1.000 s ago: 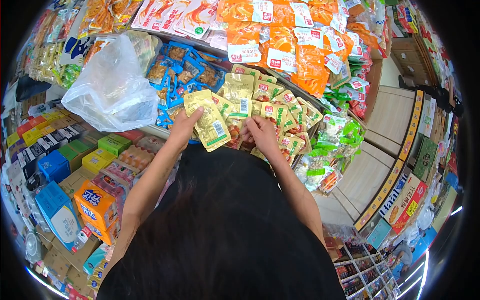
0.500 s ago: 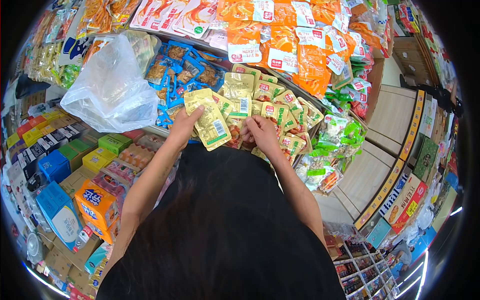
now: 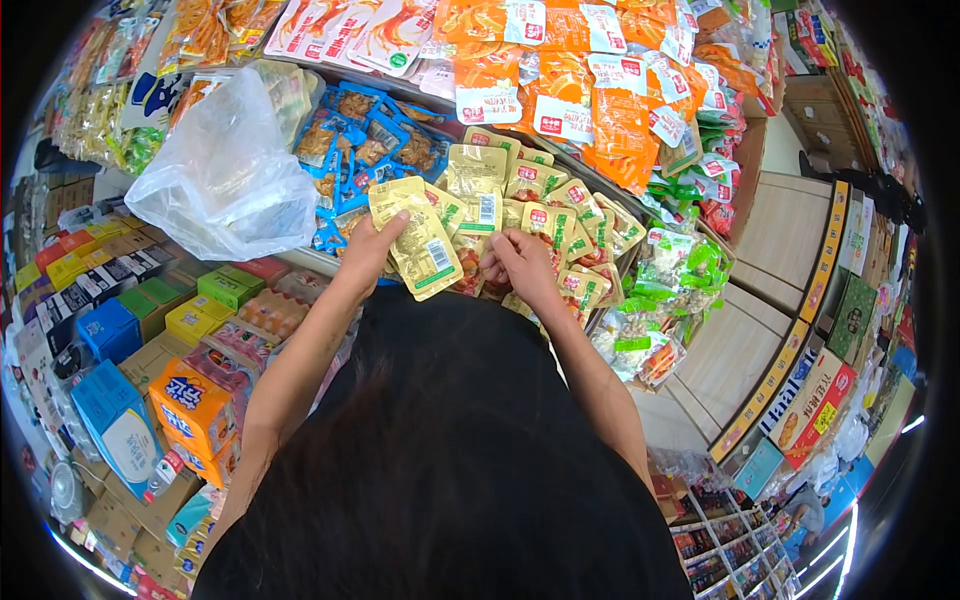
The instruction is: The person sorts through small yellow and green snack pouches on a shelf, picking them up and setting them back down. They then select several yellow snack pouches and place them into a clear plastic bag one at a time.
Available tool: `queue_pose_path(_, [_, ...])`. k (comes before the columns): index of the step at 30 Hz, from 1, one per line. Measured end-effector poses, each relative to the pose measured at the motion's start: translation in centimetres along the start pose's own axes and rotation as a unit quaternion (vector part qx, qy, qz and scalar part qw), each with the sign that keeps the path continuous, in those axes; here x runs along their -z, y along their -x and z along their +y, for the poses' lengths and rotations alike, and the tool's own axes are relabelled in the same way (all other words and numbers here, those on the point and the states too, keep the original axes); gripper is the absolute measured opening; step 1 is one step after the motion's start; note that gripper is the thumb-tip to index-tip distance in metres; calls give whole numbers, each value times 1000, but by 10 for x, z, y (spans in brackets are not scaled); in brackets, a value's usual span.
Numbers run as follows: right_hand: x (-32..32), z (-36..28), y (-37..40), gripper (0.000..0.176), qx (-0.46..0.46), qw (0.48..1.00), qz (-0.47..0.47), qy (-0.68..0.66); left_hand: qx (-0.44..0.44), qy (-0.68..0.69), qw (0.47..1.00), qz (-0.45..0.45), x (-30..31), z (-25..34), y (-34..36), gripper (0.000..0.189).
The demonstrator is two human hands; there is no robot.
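Gold snack packets (image 3: 549,221) lie heaped in front of the body, in the middle of the view. My left hand (image 3: 372,250) is closed on a gold packet (image 3: 428,262) with a barcode, its thumb on the upper left part and other gold packets fanned beneath. To the right, my right hand (image 3: 522,262) has its fingers pinched at the lower edge of another gold packet (image 3: 474,190), which also shows a barcode. Its fingertips partly hide that edge.
A clear plastic bag (image 3: 220,180) lies at the left beside blue packets (image 3: 365,140). Orange packets (image 3: 620,130) are piled behind, green-and-clear packets (image 3: 665,285) at the right. Colourful boxes (image 3: 195,400) stand at the lower left; a shelf edge (image 3: 800,325) curves at the right.
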State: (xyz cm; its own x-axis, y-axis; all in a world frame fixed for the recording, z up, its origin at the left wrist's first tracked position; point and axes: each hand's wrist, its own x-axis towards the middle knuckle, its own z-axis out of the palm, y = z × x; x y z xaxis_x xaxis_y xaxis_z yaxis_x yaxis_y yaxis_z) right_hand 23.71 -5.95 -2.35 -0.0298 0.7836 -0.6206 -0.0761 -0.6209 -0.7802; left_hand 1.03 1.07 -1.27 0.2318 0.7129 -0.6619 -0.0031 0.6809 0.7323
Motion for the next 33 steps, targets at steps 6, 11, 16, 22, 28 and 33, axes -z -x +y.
queue_pose_path(6, [0,0,1,29,8,1000,1,0,-3,5,1000,-7,0,1,3,36])
queue_pose_path(11, [-1,1,2,28,18,1000,4,6,-7,3,1000,-7,1,-1,4,35])
queue_pose_path(16, [-5,-1,6,25,25,1000,0,15,-20,-2,1000,-13,3,-5,3,36])
queue_pose_path(22, [-8,-1,10,23,25,1000,-10,8,-21,5,1000,-14,4,-7,4,37])
queue_pose_path(28, [-7,1,7,23,28,1000,-11,11,-41,11,999,7,1,-7,4,32])
queue_pose_path(33, [-6,1,5,23,17,1000,-13,2,-8,-5,1000,-6,3,-6,2,38])
